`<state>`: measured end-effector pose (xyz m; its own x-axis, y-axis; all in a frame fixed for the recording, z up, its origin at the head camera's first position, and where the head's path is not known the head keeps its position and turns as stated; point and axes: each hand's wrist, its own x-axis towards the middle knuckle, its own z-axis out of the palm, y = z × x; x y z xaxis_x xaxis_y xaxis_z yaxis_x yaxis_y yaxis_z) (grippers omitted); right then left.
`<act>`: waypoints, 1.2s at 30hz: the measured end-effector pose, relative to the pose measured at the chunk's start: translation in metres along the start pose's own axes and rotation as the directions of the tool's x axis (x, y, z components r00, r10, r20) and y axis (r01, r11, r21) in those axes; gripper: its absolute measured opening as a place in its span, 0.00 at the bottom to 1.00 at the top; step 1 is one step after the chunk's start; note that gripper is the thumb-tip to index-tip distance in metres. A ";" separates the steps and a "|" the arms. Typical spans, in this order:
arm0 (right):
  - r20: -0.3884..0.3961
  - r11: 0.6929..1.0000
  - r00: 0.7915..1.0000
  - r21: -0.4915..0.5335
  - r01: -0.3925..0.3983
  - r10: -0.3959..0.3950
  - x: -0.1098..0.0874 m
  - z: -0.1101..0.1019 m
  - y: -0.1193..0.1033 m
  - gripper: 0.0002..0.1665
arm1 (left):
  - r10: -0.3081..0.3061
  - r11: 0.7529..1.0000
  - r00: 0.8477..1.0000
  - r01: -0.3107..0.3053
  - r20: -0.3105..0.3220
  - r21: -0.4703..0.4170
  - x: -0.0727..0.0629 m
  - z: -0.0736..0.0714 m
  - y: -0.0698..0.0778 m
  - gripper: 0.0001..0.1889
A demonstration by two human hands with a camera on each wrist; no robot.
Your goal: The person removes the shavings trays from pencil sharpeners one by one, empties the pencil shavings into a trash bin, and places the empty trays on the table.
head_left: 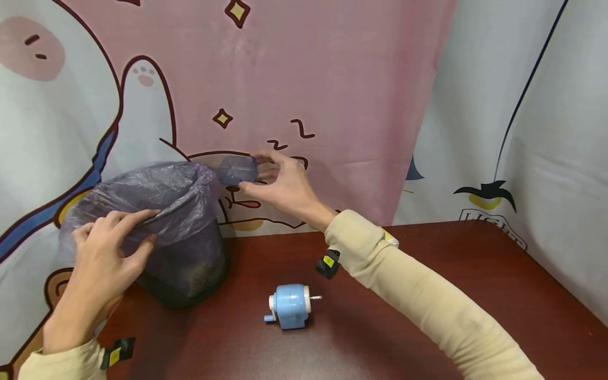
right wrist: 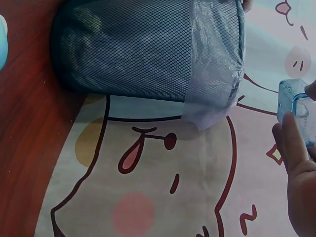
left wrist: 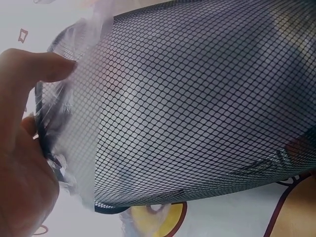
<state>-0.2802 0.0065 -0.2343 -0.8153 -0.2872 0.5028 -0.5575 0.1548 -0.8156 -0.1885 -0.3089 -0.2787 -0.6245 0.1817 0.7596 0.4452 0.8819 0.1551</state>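
Note:
A black mesh trash bin [head_left: 197,258] lined with a thin purplish plastic bag [head_left: 147,184] stands at the table's left back. At its near rim my left hand [head_left: 102,253] holds the edge, fingers over the top and thumb outside on the bag, as the left wrist view also shows. To the right of the bin, at about rim height, my right hand [head_left: 285,184] grips a small clear bluish plastic box [head_left: 237,170] between thumb and fingers. The box's inside is too blurred to read. A light-blue crank pencil sharpener [head_left: 291,306] sits on the table, away from both hands.
The dark red-brown table [head_left: 380,327] meets a pink and white cartoon curtain [head_left: 356,105] at the back. Behind the right sleeve [head_left: 418,295], a small yellow and white object [head_left: 391,237] partly shows.

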 end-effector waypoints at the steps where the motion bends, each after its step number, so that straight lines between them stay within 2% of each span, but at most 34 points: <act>1: 0.000 1.000 1.000 0.007 -0.010 0.010 -0.001 -0.001 0.000 0.35 | -0.001 1.000 1.000 0.001 -0.005 -0.004 0.000 0.000 0.000 0.24; 6: 0.003 0.998 0.999 0.035 -0.044 0.044 -0.005 -0.006 0.001 0.35 | -0.007 1.000 1.000 0.007 -0.018 -0.019 -0.002 0.000 0.001 0.26; 12: 0.006 0.999 1.000 0.041 -0.010 0.010 -0.010 -0.009 0.003 0.33 | -0.012 0.999 0.998 0.009 -0.062 -0.051 -0.002 -0.001 0.002 0.29; 16: 0.001 0.999 1.000 0.032 -0.023 0.023 -0.013 -0.011 0.004 0.33 | -0.027 0.996 0.996 0.019 -0.090 -0.081 -0.004 -0.002 0.003 0.30; 29: -0.019 0.998 0.999 0.044 -0.049 0.050 -0.023 -0.021 0.010 0.35 | -0.008 0.996 0.995 -0.001 -0.098 -0.095 -0.004 -0.007 0.009 0.30; 36: -0.019 0.994 0.998 0.093 -0.052 0.054 -0.029 -0.027 0.016 0.33 | 0.016 0.994 0.993 -0.028 -0.118 -0.102 -0.003 -0.007 0.012 0.29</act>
<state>-0.2700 0.0432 -0.2543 -0.8471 -0.2606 0.4631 -0.4972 0.0808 -0.8639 -0.1770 -0.3023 -0.2747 -0.5371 0.1430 0.8313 0.5260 0.8272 0.1976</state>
